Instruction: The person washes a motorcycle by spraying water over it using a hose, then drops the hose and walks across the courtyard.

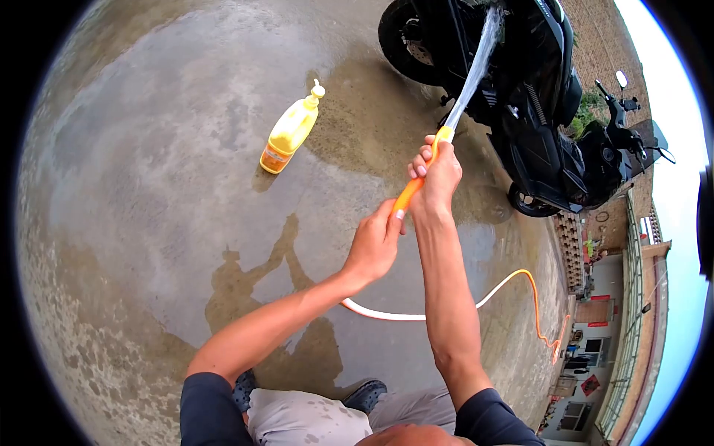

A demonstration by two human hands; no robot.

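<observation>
My right hand (437,178) wraps its fingers round the orange hose (407,195), left hand (372,245) clasping behind; water (473,82) shoots at the black scooter (524,63) near the concrete's (186,149) right edge!

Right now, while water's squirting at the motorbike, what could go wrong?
The wet ground looks slick, so the shoes might slip. Water hitting the motorbike could splash back. And if the hose swings left, its spray might knock over the yellow bottle.
</observation>
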